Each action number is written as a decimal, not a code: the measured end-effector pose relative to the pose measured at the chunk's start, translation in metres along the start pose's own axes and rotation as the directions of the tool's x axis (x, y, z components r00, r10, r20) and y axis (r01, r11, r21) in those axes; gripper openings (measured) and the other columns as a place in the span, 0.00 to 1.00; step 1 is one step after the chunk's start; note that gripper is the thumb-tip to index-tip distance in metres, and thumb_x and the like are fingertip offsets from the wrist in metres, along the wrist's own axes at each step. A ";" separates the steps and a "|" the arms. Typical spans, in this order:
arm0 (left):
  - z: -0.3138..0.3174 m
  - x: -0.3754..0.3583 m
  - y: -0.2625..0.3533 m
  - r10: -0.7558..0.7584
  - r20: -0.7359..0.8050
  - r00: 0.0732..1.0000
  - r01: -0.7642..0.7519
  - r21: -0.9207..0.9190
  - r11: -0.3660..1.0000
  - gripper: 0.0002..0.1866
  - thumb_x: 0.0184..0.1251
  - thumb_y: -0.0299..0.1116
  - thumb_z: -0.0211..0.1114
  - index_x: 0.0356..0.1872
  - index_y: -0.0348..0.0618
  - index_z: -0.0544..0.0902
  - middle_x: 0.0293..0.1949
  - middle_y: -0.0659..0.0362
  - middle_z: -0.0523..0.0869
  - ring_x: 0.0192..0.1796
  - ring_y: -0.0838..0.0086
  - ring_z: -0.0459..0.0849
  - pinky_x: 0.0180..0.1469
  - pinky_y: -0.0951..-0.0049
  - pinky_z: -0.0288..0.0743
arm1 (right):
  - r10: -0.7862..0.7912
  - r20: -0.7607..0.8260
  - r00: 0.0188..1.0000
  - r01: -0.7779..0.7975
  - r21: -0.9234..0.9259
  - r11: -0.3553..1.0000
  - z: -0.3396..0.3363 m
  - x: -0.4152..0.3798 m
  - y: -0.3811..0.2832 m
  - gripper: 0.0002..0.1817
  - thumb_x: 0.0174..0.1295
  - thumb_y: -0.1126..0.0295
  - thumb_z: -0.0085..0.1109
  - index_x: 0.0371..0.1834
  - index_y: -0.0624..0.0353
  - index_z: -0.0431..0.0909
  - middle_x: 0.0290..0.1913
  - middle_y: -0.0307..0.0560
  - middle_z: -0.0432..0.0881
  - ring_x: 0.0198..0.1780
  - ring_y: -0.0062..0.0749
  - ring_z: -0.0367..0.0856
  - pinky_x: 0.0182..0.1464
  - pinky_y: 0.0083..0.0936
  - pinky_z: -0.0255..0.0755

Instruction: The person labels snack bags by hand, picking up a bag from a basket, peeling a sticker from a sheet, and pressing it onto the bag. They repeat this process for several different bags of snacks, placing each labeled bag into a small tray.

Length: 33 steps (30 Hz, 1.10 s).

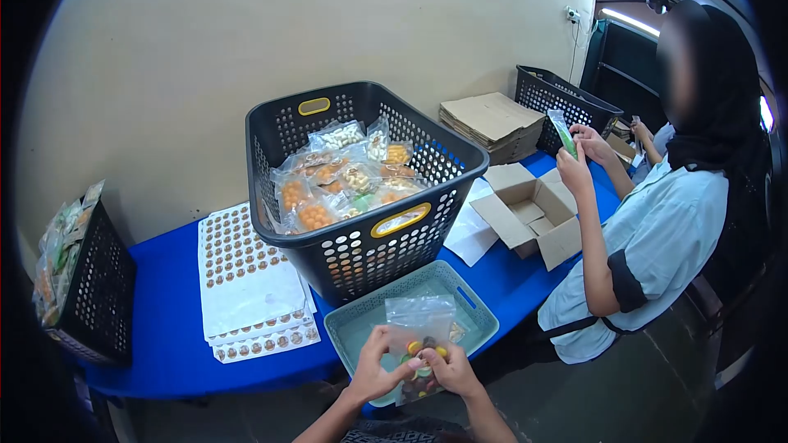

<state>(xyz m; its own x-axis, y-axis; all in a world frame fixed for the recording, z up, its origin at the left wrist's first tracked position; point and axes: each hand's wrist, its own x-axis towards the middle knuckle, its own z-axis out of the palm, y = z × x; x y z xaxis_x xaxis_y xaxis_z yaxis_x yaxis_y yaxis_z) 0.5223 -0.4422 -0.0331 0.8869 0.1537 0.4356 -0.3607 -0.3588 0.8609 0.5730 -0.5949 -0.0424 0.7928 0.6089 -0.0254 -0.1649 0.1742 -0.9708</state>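
Both of my hands hold a clear zip bag [420, 312] of round, multicoloured candies above a pale green tray [345, 330]. My left hand [380, 371] grips the bag's left side, its thumb lying across the front. On the right side, my right hand [454, 372] is closed on the bag, with its thumb pressed against the middle. A small round label seems to sit under the thumbs, partly hidden. Left of the tray lie sheets of round stickers [254, 299], with a bare patch where stickers are gone.
Behind the tray stands a large black basket [369, 86] full of filled bags [316, 215]. Another loaded basket [103, 295] is at far left. An open carton [525, 234], stacked flat cardboard [492, 119] and a third basket [566, 98] stand right. A co-worker [657, 221] holds a green packet [565, 133].
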 end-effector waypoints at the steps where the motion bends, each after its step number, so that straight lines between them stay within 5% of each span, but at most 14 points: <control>1: 0.007 0.005 0.004 -0.079 -0.149 0.986 0.045 -0.220 0.974 0.15 0.52 0.37 0.64 0.37 0.37 0.77 0.34 0.55 0.80 0.36 0.75 0.77 0.36 0.76 0.71 | 0.027 0.010 1.000 -0.025 -0.126 0.992 -0.001 -0.002 0.003 0.16 0.59 0.62 0.52 0.43 0.63 0.72 0.31 0.42 0.76 0.24 0.17 0.75 0.17 0.11 0.68; 4: 0.005 0.012 0.010 -0.429 -0.149 0.891 0.333 -0.428 0.840 0.11 0.57 0.35 0.61 0.28 0.35 0.78 0.24 0.59 0.79 0.28 0.79 0.78 0.32 0.79 0.71 | 0.073 0.028 0.997 -0.061 -0.308 0.949 0.003 -0.005 -0.003 0.19 0.56 0.62 0.56 0.46 0.62 0.72 0.42 0.50 0.74 0.35 0.25 0.77 0.27 0.16 0.73; 7: 0.004 0.013 0.008 -0.353 -0.190 0.916 0.272 -0.353 0.895 0.12 0.60 0.33 0.59 0.22 0.35 0.77 0.17 0.63 0.77 0.21 0.83 0.76 0.23 0.83 0.70 | -0.019 0.141 0.990 0.079 -0.427 0.901 -0.009 -0.003 0.008 0.27 0.49 0.55 0.63 0.46 0.62 0.72 0.50 0.52 0.71 0.51 0.34 0.70 0.55 0.29 0.62; 11: 0.007 0.005 0.016 -0.457 -0.011 0.889 0.423 -0.364 0.830 0.12 0.59 0.35 0.59 0.22 0.35 0.78 0.17 0.62 0.77 0.18 0.85 0.73 0.17 0.85 0.67 | -0.169 0.083 0.982 0.146 0.229 0.962 -0.012 0.004 0.001 0.23 0.51 0.60 0.60 0.44 0.67 0.72 0.44 0.49 0.74 0.48 0.32 0.72 0.50 0.26 0.65; 15: 0.020 -0.006 0.015 -0.435 0.059 0.899 0.425 -0.357 0.832 0.12 0.58 0.36 0.60 0.28 0.35 0.78 0.22 0.63 0.79 0.25 0.84 0.76 0.26 0.80 0.72 | -0.447 0.116 0.887 0.457 -0.357 0.815 -0.009 0.013 -0.008 0.12 0.61 0.68 0.47 0.35 0.66 0.76 0.28 0.43 0.77 0.34 0.23 0.74 0.38 0.20 0.68; 16: 0.022 -0.007 0.010 -0.320 0.017 0.947 0.304 -0.359 0.882 0.13 0.58 0.38 0.60 0.33 0.35 0.77 0.23 0.61 0.80 0.26 0.79 0.78 0.29 0.77 0.73 | -0.439 0.129 0.889 0.455 -0.353 0.818 -0.010 0.013 -0.006 0.12 0.61 0.68 0.47 0.35 0.66 0.76 0.28 0.43 0.77 0.34 0.23 0.74 0.38 0.20 0.68; 18: 0.021 -0.008 0.002 -0.204 -0.033 0.978 0.180 -0.349 0.920 0.16 0.58 0.40 0.59 0.38 0.36 0.77 0.24 0.59 0.81 0.27 0.75 0.80 0.32 0.74 0.74 | -0.240 -0.258 0.936 0.241 -0.027 0.970 -0.011 0.015 0.004 0.13 0.62 0.66 0.47 0.28 0.64 0.75 0.24 0.42 0.76 0.27 0.22 0.74 0.32 0.18 0.68; 20: 0.015 -0.008 -0.001 0.041 0.087 0.995 -0.065 0.283 0.957 0.20 0.58 0.45 0.57 0.43 0.37 0.75 0.28 0.51 0.81 0.30 0.63 0.81 0.34 0.69 0.73 | -0.246 -0.406 0.880 0.267 -0.007 0.964 -0.016 0.024 0.009 0.18 0.64 0.60 0.43 0.20 0.60 0.69 0.17 0.42 0.73 0.18 0.25 0.71 0.25 0.21 0.69; 21: 0.008 -0.010 0.001 -0.299 0.280 0.912 0.259 0.172 0.950 0.24 0.57 0.50 0.57 0.42 0.36 0.75 0.32 0.44 0.80 0.33 0.58 0.80 0.35 0.68 0.72 | -0.222 -0.436 0.872 0.284 0.080 0.956 -0.020 0.024 0.009 0.18 0.64 0.59 0.42 0.22 0.60 0.70 0.17 0.42 0.72 0.18 0.25 0.72 0.25 0.21 0.69; 23: 0.007 -0.013 0.009 -0.383 0.278 0.881 0.343 0.185 0.921 0.24 0.56 0.50 0.58 0.41 0.36 0.75 0.31 0.44 0.79 0.32 0.59 0.80 0.34 0.67 0.71 | -0.193 -0.458 0.868 0.296 0.164 0.941 -0.021 0.024 0.009 0.19 0.64 0.58 0.41 0.24 0.60 0.70 0.17 0.42 0.72 0.18 0.26 0.72 0.25 0.22 0.70; 28: 0.007 -0.021 0.002 -0.460 0.258 0.850 0.432 0.159 0.888 0.32 0.48 0.53 0.64 0.46 0.35 0.72 0.39 0.43 0.77 0.40 0.57 0.78 0.42 0.66 0.71 | -0.204 -0.399 0.894 0.277 0.135 0.951 -0.019 0.016 0.013 0.25 0.66 0.52 0.29 0.34 0.64 0.69 0.36 0.53 0.76 0.37 0.34 0.76 0.44 0.29 0.70; 30: 0.010 -0.019 0.010 0.057 -0.150 0.987 -0.005 0.324 0.946 0.40 0.42 0.50 0.70 0.53 0.34 0.64 0.50 0.45 0.69 0.53 0.59 0.69 0.54 0.66 0.63 | -0.412 -0.263 0.872 0.409 -0.070 0.910 -0.009 0.015 0.008 0.25 0.67 0.55 0.27 0.46 0.67 0.67 0.50 0.57 0.70 0.51 0.38 0.70 0.54 0.31 0.63; 31: 0.004 -0.020 0.007 0.058 0.044 0.997 -0.065 0.180 0.982 0.55 0.35 0.53 0.73 0.60 0.33 0.51 0.60 0.43 0.56 0.62 0.52 0.57 0.62 0.61 0.51 | -0.366 -0.116 0.923 0.374 0.054 0.926 -0.002 0.010 0.008 0.27 0.65 0.49 0.29 0.45 0.65 0.65 0.62 0.58 0.56 0.62 0.41 0.56 0.61 0.36 0.52; 33: 0.008 -0.018 0.016 0.074 0.086 0.994 -0.085 0.125 0.989 0.56 0.36 0.53 0.72 0.62 0.33 0.49 0.62 0.43 0.53 0.63 0.53 0.54 0.63 0.61 0.50 | -0.475 0.028 0.879 0.476 -0.018 0.879 0.021 0.006 0.010 0.29 0.64 0.48 0.28 0.49 0.66 0.64 0.63 0.58 0.54 0.63 0.43 0.55 0.62 0.36 0.51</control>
<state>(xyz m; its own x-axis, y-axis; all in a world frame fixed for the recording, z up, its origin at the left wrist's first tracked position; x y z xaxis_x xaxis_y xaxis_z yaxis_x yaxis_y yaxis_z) 0.5028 -0.4585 -0.0290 0.8793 0.0468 0.4740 -0.3955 -0.4830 0.7812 0.5641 -0.5737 -0.0469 0.7591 0.4745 0.4456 0.2427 0.4288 -0.8702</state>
